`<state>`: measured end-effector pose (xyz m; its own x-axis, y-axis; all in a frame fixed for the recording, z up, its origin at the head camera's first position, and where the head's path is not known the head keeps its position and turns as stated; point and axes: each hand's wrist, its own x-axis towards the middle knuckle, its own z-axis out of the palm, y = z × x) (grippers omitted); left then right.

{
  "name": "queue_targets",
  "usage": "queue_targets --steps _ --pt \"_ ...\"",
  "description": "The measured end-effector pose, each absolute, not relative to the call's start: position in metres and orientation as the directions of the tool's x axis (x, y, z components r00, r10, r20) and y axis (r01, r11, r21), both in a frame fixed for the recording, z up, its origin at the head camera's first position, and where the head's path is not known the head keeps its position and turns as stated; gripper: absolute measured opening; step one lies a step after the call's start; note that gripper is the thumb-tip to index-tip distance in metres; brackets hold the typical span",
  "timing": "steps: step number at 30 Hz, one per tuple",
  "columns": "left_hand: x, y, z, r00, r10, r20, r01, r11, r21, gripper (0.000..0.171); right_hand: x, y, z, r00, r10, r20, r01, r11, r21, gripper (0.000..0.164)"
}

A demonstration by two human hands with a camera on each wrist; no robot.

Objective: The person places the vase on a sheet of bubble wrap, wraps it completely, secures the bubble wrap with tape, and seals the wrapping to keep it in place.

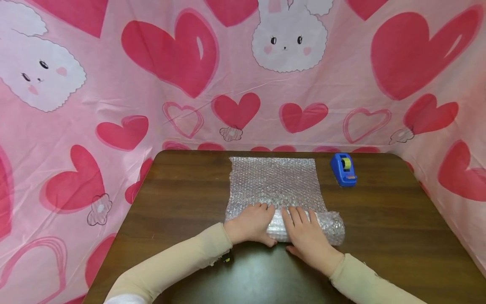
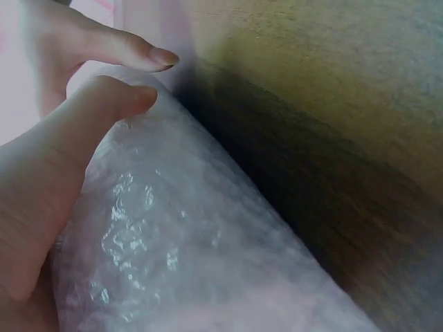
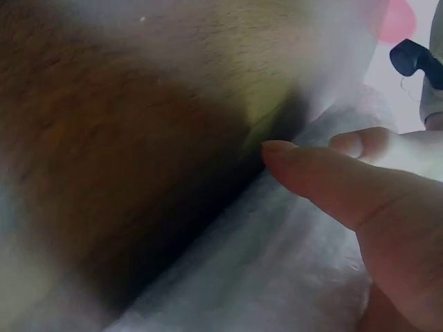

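Note:
A roll of clear bubble wrap (image 1: 333, 228) lies crosswise on the table, its flat sheet (image 1: 274, 179) spreading away toward the far edge. My left hand (image 1: 251, 223) grips the left part of the roll, fingers over the top and thumb on the near side. Just right of it, my right hand (image 1: 309, 238) holds the roll in the same way. In the left wrist view, both thumbs show close together at the shiny bubble wrap (image 2: 159, 228). The right wrist view has my right thumb (image 3: 325, 173) against the roll. Whatever may be inside the roll is hidden.
A blue tape dispenser (image 1: 343, 171) with yellowish tape stands at the back right of the dark wooden table (image 1: 182, 190). Pink cloth (image 1: 197, 122) with hearts and rabbits hangs behind and beside the table.

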<state>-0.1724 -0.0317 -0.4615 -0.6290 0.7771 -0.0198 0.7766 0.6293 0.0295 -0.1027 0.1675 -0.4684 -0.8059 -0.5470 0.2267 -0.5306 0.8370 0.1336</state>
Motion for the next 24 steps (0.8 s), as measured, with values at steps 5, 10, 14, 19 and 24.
queue_targets --steps 5,10,14,19,24 --pt "-0.173 -0.032 -0.459 -0.638 0.766 -0.077 0.764 0.642 0.060 0.079 -0.106 0.167 -0.471 -0.812 -0.524 0.258 -0.520 0.849 0.088 0.101" --pt "-0.172 -0.032 -0.458 -0.660 0.744 -0.105 0.739 0.668 0.089 0.091 -0.107 0.168 -0.473 -0.810 -0.524 0.263 -0.527 0.847 0.065 0.097" --pt "-0.173 -0.034 -0.459 -0.670 0.736 -0.094 0.729 0.677 0.105 0.104 -0.111 0.169 -0.472 -0.816 -0.523 0.245 -0.532 0.846 0.034 0.097" --pt "-0.171 -0.035 -0.458 -0.687 0.726 -0.030 0.725 0.687 0.046 0.126 -0.115 0.169 -0.469 -0.828 -0.525 0.198 -0.537 0.844 -0.006 0.096" --pt "-0.165 -0.034 -0.457 -0.669 0.729 0.146 0.725 0.683 -0.089 0.128 -0.121 0.169 -0.466 -0.832 -0.525 0.177 -0.537 0.843 -0.023 0.094"
